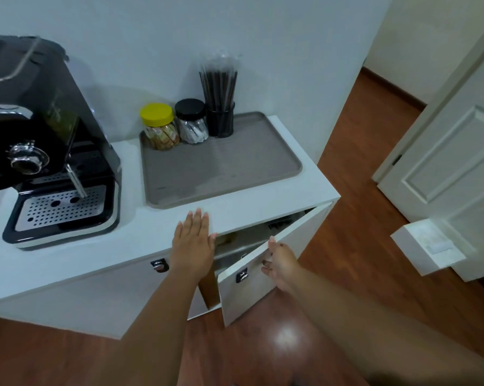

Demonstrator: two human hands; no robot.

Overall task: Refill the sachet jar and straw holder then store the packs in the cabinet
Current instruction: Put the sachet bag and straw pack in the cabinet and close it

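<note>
My left hand [194,240] lies flat, fingers released, on the table [101,252]; my right hand [280,261], fingers loose, touches the half-open cabinet door [280,238].

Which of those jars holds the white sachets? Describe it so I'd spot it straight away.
Start at the black coffee machine on the white cabinet top, then look right to the grey tray. Three containers stand along its back edge; the sachet jar is the middle one. It alone has a black lid over clear sides, unlike the yellow-lidded jar or the black straw holder.
</note>
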